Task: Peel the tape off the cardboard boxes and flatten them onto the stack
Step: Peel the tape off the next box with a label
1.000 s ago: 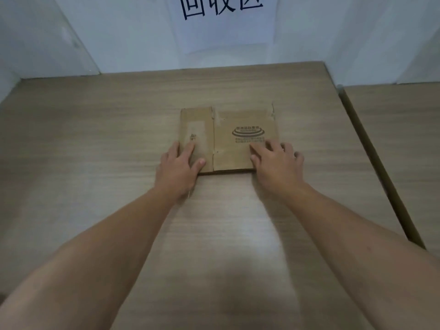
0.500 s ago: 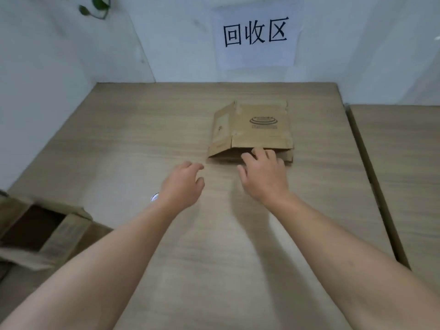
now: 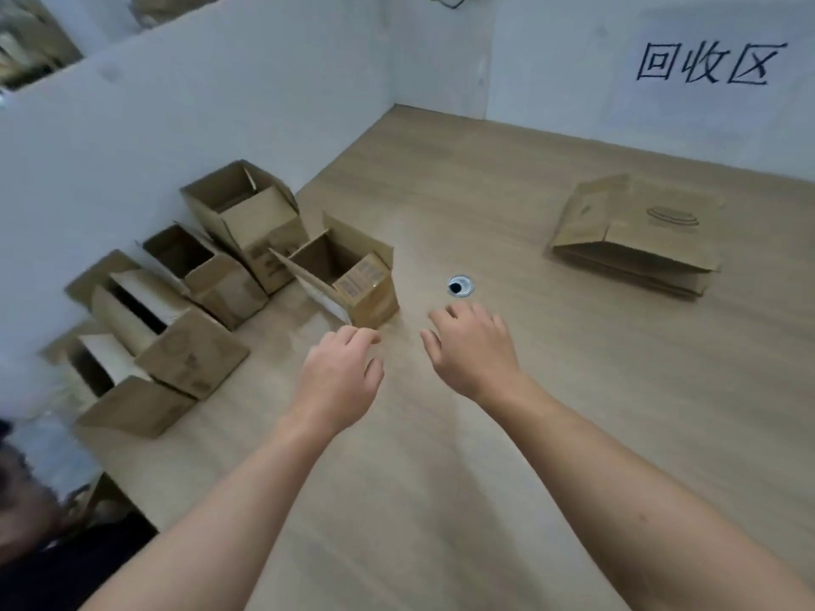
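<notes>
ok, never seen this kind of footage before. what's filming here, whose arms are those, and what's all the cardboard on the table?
There is no machine here: a person wears a wide-angle camera on the head, looking forward and down, so the two bare arms are their own. The left hand and right hand hover above the wooden table, fingers loosely spread, with nothing in either grip. At the table's left edge stands a cluster of open cardboard boxes; the nearest open box is just beyond the left hand. Far right lies the stack of flattened boxes, its top piece not fully flat. Between them is a round cable hole. The paper sign on the wall carries handwritten characters.
</notes>
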